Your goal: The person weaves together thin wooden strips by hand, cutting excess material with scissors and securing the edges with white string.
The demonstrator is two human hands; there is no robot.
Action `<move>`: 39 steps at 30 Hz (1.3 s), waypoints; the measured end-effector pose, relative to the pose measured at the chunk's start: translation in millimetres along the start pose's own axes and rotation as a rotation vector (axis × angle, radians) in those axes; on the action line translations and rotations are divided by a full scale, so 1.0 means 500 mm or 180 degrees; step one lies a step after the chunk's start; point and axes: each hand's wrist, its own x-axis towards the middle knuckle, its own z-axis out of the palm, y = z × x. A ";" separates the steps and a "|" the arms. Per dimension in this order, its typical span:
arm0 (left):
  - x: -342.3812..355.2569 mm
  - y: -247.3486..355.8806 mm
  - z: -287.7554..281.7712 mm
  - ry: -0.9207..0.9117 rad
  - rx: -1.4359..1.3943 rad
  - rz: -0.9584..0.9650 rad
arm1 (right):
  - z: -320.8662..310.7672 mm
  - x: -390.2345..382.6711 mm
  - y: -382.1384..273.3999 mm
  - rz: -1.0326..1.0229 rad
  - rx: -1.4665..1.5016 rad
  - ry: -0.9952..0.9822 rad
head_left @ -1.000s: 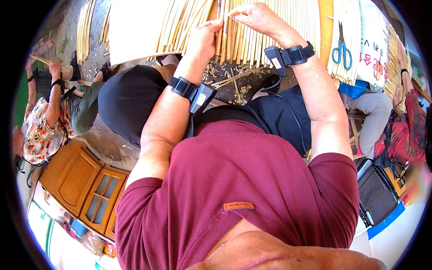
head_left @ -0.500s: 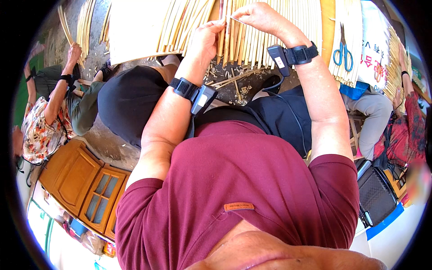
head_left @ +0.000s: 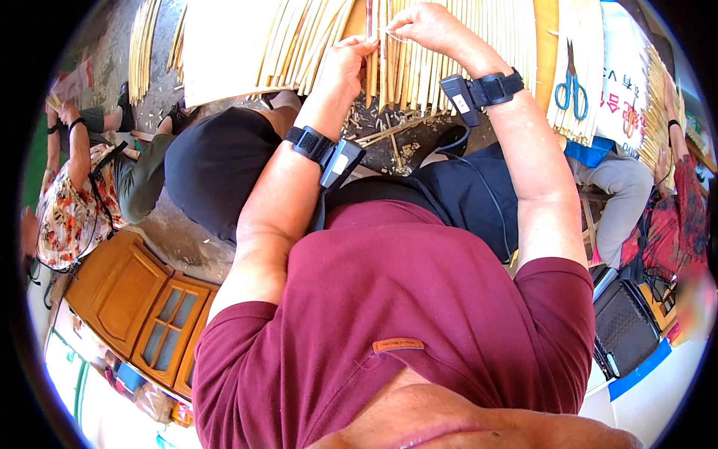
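Observation:
At the top of the head view, a row of pale peeled stalks (head_left: 441,75) lies side by side on the work table. My left hand (head_left: 348,63) is closed, its thumb and fingertips pinched at a brownish stalk (head_left: 372,75) on the row's left edge. Just to its right, my right hand (head_left: 430,27) is closed in a pinch on a thin white string (head_left: 395,36). The string curves from these fingers down toward the stalks by my left fingertips. Exactly where it goes round a stalk is too small to tell.
Looser stalks (head_left: 307,45) lie left of my left hand. Blue-handled scissors (head_left: 571,93) rest on stalks to the right. Offcuts (head_left: 396,146) litter the floor below the table. One co-worker (head_left: 78,161) sits at the left, another (head_left: 673,217) at the right.
The string by my right hand was a short straight line and now bows in a slack curve. Both my hands have barely shifted. The left co-worker's hands have moved farther left, away from the upright stalks.

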 end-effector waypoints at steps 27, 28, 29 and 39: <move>-0.005 -0.013 0.021 0.0338 0.0342 0.0345 | 0.040 -0.002 0.054 -0.0356 0.0487 0.0208; -0.006 -0.011 0.025 0.0290 0.0309 0.0304 | 0.044 -0.003 0.065 -0.0341 0.0484 0.0220; -0.009 -0.010 0.023 0.0336 0.0286 0.0312 | 0.046 -0.002 0.051 -0.0321 0.0294 0.0180; -0.011 -0.005 0.021 0.0272 -0.0005 0.0236 | 0.042 0.009 0.061 -0.0263 0.0007 0.0067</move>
